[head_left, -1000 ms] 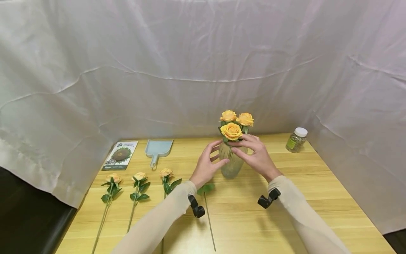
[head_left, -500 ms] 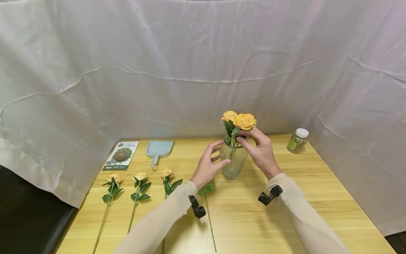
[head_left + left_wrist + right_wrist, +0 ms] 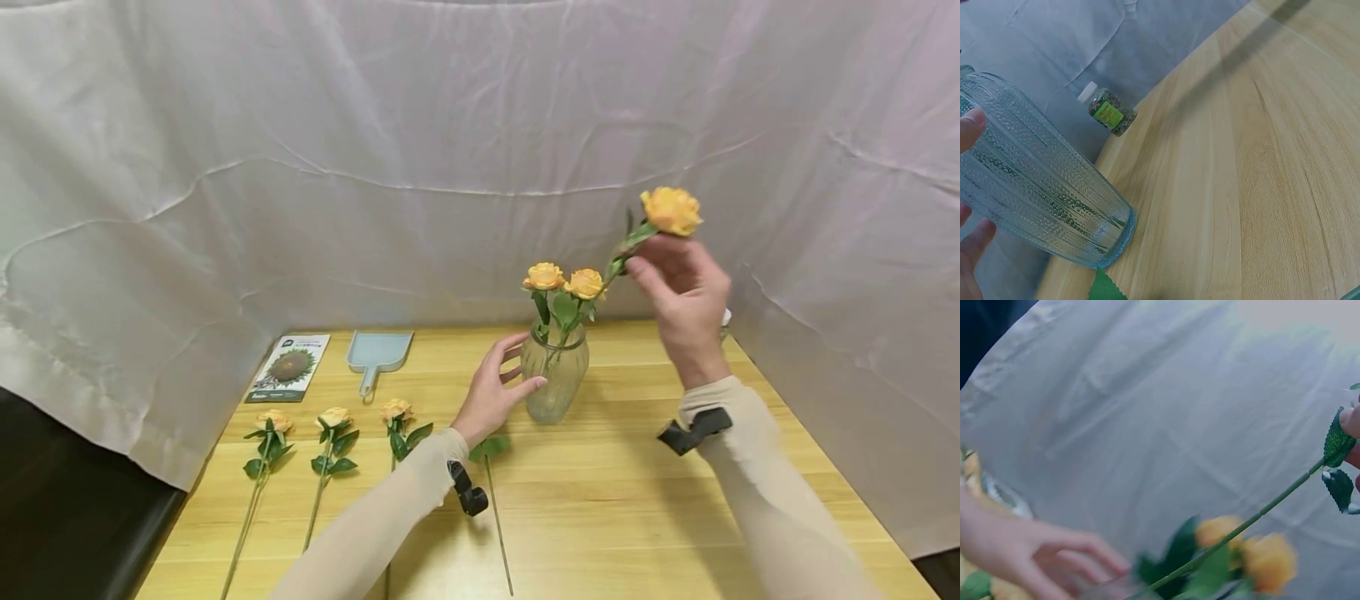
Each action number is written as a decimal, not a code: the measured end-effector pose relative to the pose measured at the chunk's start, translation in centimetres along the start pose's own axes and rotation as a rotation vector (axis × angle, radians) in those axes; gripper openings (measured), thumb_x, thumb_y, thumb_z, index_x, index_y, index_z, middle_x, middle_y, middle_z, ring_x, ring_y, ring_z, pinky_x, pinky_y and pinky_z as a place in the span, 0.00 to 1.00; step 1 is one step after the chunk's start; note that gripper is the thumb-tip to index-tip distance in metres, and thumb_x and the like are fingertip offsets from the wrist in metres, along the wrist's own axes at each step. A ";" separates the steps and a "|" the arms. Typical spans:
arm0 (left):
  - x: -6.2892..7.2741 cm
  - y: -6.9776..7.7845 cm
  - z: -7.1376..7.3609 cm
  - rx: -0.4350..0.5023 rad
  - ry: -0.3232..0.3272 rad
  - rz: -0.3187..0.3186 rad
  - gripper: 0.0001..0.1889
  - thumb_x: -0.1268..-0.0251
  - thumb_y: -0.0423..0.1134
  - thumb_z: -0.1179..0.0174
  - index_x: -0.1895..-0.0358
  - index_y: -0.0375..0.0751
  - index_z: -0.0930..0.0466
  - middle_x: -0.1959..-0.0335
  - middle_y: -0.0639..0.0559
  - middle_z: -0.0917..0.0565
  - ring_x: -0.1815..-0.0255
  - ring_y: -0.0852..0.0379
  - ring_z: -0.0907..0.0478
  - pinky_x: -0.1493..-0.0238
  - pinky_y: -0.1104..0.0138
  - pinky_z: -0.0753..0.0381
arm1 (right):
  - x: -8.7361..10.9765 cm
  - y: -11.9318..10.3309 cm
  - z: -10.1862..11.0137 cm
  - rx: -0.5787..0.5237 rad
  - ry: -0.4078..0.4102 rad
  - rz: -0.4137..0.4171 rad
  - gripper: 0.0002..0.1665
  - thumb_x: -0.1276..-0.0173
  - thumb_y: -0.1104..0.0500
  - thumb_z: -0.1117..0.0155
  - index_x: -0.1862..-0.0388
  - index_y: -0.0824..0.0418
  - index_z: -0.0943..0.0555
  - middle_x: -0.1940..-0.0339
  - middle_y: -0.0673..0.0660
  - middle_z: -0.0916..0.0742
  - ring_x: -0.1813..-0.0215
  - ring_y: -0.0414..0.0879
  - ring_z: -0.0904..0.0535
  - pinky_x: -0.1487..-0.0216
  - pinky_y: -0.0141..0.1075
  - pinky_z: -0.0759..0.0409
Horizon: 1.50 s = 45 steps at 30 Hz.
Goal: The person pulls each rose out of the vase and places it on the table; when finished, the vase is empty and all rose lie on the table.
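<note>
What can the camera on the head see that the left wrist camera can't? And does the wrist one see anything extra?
Only the head view shows the blue dustpan, the sunflower packet and the right hand holding up a yellow rose.

Only the left wrist view shows the green label on the jar; in the head view, the right arm hides most of that jar.

Both show the glass vase, part of the left hand and the wooden table.

Head-view jar [image 3: 726, 318] mostly hidden behind right hand [image 3: 692, 304], packet [image 3: 289, 367] print unreadable to me, vase [image 3: 1044, 172] cropped in left wrist view
</note>
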<state>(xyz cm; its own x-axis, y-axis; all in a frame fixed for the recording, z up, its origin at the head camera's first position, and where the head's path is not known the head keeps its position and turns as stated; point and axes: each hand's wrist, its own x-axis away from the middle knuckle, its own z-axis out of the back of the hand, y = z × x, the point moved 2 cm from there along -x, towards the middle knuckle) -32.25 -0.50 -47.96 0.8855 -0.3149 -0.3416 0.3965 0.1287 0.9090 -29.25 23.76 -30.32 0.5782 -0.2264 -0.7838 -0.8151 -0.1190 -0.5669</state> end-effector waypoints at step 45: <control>0.2 0.1 -0.1 -0.012 0.015 0.011 0.39 0.28 0.48 0.24 0.18 0.62 0.33 0.18 0.60 0.30 0.19 0.51 0.29 0.23 0.58 0.19 | 15.9 8.1 15.3 0.340 -0.440 -0.841 0.25 0.19 0.65 0.33 0.30 0.75 0.25 0.46 0.44 0.10 0.49 0.34 0.12 0.50 0.33 0.07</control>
<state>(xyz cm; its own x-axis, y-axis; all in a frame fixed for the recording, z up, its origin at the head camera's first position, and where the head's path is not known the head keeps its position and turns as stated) -32.02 -0.41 -47.95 0.8933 -0.2991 -0.3355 0.3895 0.1430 0.9098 -26.09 34.00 -51.22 0.9786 0.1893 -0.0806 -0.1226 0.2222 -0.9673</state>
